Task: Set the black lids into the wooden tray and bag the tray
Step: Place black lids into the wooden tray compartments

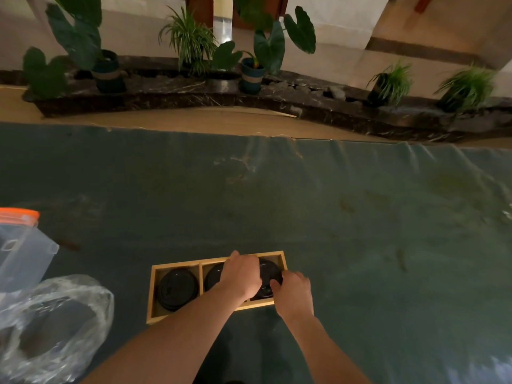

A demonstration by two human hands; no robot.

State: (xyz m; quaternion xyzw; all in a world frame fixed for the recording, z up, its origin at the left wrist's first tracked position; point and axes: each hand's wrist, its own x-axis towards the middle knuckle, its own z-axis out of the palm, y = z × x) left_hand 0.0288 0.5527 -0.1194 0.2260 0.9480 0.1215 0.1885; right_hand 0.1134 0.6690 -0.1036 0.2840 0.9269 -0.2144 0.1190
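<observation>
A wooden tray with three compartments lies on the dark green cloth near me. A black lid fills the left compartment. A second black lid shows in the middle one, half hidden by my left hand. The right compartment holds a third black lid. Both hands are on that lid: my left hand presses its left side from above, and my right hand grips its near right edge with thumb and fingers.
A crumpled clear plastic bag lies at the left, with a clear zip bag with an orange strip behind it. The green cloth stretches far to the right. Potted plants stand on a stone ledge beyond the table.
</observation>
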